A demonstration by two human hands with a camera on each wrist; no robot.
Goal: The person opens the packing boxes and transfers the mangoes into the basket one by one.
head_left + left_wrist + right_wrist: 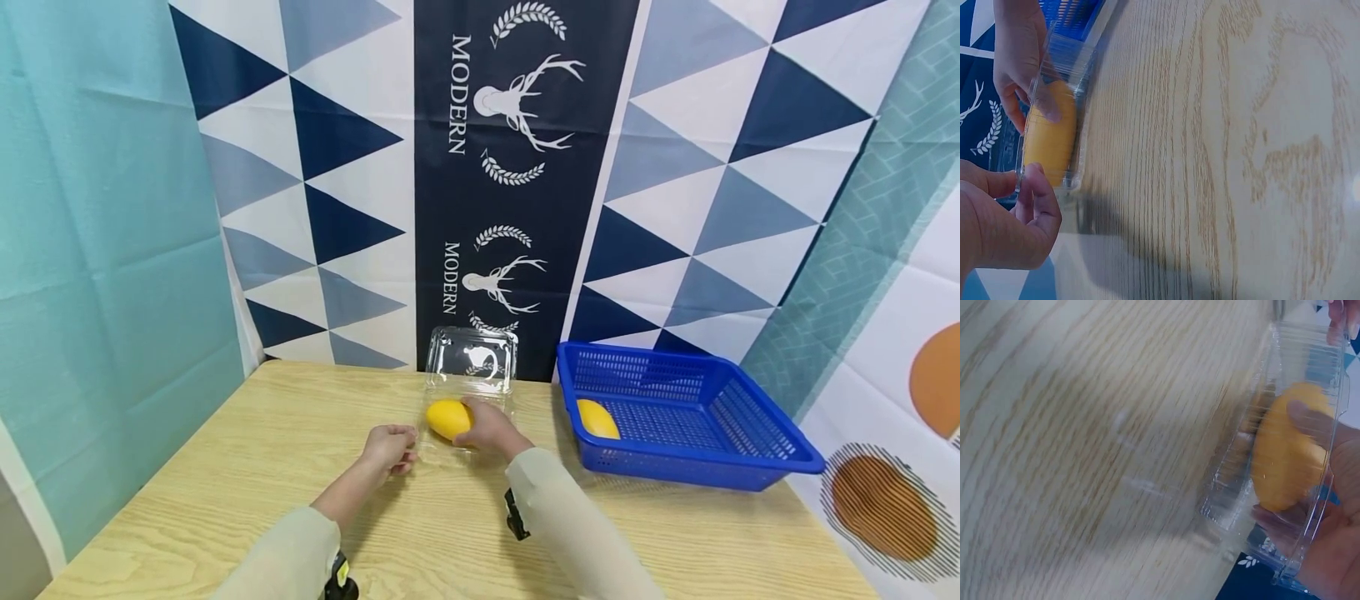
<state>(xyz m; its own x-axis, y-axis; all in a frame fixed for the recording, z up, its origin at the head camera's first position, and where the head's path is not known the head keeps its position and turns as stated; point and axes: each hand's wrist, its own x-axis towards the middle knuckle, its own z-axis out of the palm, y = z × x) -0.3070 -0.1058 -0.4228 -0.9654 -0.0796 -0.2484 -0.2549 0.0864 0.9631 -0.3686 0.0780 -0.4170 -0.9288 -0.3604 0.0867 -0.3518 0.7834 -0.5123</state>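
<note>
A clear plastic clamshell box [472, 385] stands on the table with its lid raised at the back. Inside it lies a yellow mango [447, 418], seen through the ribbed side wall in both wrist views. My right hand [491, 427] reaches into the box and grips the mango, thumb on the near side and fingers around the far side. With thumb and fingertips, my left hand [1010, 219] pinches the box's rim at its left end.
A blue plastic basket [697, 471] stands to the right, holding another mango [597, 418] at its left side. The light wood table [262, 467] ends at a patterned cloth [360, 167] behind the box. A teal curtain [120, 250] hangs at the left.
</note>
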